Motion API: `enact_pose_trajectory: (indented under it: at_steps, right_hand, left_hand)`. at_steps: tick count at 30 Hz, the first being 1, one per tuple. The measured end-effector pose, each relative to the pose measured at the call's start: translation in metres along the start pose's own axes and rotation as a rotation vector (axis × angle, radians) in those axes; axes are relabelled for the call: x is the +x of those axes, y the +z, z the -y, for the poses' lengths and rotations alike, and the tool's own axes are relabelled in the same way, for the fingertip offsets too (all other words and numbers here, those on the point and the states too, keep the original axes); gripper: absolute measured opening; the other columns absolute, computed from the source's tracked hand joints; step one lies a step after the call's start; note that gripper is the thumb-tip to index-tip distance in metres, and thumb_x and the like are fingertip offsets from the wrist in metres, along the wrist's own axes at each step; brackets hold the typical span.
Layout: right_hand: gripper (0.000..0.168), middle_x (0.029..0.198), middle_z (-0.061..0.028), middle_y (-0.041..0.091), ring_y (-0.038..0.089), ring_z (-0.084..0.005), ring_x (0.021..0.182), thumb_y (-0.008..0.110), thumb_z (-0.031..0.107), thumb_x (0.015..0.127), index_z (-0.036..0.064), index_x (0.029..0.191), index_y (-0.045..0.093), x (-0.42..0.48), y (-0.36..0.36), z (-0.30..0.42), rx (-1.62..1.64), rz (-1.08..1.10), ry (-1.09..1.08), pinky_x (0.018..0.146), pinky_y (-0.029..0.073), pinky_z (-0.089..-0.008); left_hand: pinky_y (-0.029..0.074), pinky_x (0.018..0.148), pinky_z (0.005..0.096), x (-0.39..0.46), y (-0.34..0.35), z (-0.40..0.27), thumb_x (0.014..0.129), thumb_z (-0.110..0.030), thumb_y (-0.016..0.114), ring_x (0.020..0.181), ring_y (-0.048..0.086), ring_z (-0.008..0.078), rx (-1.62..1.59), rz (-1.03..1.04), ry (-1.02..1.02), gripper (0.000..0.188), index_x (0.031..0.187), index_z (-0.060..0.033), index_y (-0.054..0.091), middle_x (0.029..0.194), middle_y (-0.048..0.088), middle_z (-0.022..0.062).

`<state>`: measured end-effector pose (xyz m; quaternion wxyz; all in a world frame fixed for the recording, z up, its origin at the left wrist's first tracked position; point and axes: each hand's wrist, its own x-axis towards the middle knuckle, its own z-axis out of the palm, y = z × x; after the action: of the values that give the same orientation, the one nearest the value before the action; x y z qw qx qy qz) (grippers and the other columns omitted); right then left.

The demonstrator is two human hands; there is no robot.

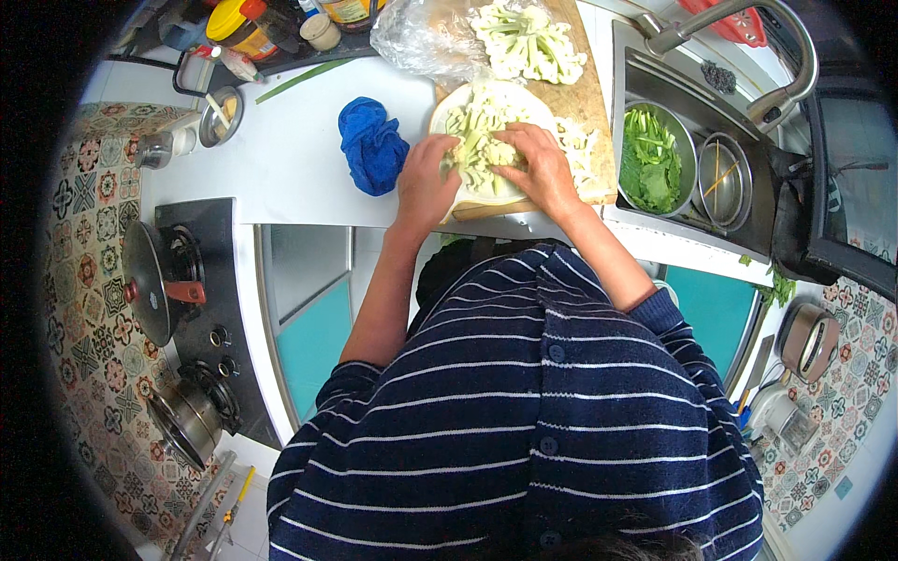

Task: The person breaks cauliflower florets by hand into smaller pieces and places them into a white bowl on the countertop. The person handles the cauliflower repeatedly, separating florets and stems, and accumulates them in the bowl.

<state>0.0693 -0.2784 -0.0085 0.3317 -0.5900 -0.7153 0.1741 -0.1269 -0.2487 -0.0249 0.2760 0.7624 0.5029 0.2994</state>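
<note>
Cauliflower pieces [484,168] fill a pale round plate [438,119] that rests partly on a wooden cutting board [593,91]. My left hand [428,179] is at the plate's left side, its fingertips touching a cauliflower floret. From the right, my right hand [537,168] reaches over the plate with thumb and fingers around florets. Both hands appear to hold pieces of the cauliflower between them. A larger cut cauliflower head [530,45] lies at the board's far end beside a clear plastic bag [424,42]. Small cauliflower scraps [582,151] lie on the board right of the plate.
A crumpled blue cloth [372,147] lies left of the plate. The sink at right holds a metal bowl of leafy greens [652,161] and a smaller bowl with chopsticks [722,179], under a curved faucet [765,105]. Leftward are a lidded wok [151,284] and a pot [186,421].
</note>
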Motion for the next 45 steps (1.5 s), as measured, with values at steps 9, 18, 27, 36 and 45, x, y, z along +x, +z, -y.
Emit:
enact_pose_trajectory:
  at_steps: [9,18,27,36,45]
  right_hand:
    - [0.047,0.124,-0.0103,0.051,0.048,-0.032,0.113,0.073,0.012,0.068,0.012,0.113,0.058,-0.025,-0.01,-0.01,-0.055,-0.085,-0.1,0.094,0.041,-0.0378]
    - [0.019,0.109,-0.0095,0.059,0.058,-0.0186,0.093,0.063,0.007,0.08,0.007,0.1,0.064,-0.026,-0.016,-0.013,0.333,-0.111,0.204,0.068,0.05,-0.0263]
    - [0.025,0.102,-0.0125,0.061,0.06,-0.0252,0.088,0.063,0.012,0.081,0.006,0.104,0.061,0.064,-0.059,-0.032,0.136,-0.268,0.318,0.074,0.049,-0.0325]
    - [0.049,0.096,-0.0166,0.062,0.058,-0.0312,0.093,0.077,0.024,0.067,0.005,0.108,0.057,0.172,-0.037,-0.086,-0.027,0.108,0.36,0.084,0.045,-0.0386]
    - [0.044,0.102,-0.0125,0.061,0.055,-0.0293,0.1,0.074,0.023,0.07,0.006,0.108,0.058,0.164,-0.046,-0.088,-0.109,0.084,0.091,0.087,0.041,-0.0378]
  left_hand:
    - [0.042,0.087,0.037,-0.006,0.014,0.001,0.077,-0.003,0.059,0.101,0.053,0.0306,-0.137,-0.09,0.148,0.018,0.095,-0.0062,0.06,0.107,0.057,0.0109]
    - [0.041,0.088,0.0367,0.004,0.011,0.004,0.076,-0.008,0.062,0.102,0.052,0.0285,-0.046,-0.079,0.115,0.022,0.098,-0.0069,0.061,0.113,0.055,0.0119]
    - [0.048,0.074,0.0262,0.049,-0.016,-0.016,0.086,-0.005,0.055,0.085,0.061,0.0157,-0.298,-0.175,-0.061,0.014,0.099,-0.0005,0.059,0.096,0.064,0.0096]
    - [0.046,0.085,0.0293,0.166,0.007,-0.007,0.083,-0.005,0.058,0.099,0.059,0.0209,-0.358,0.001,0.052,0.026,0.109,-0.0031,0.056,0.108,0.061,0.011]
    - [0.032,0.103,0.0384,0.265,0.03,-0.006,0.076,-0.012,0.063,0.125,0.038,0.0277,0.29,0.499,0.59,0.044,0.118,-0.0064,0.049,0.124,0.049,0.0126]
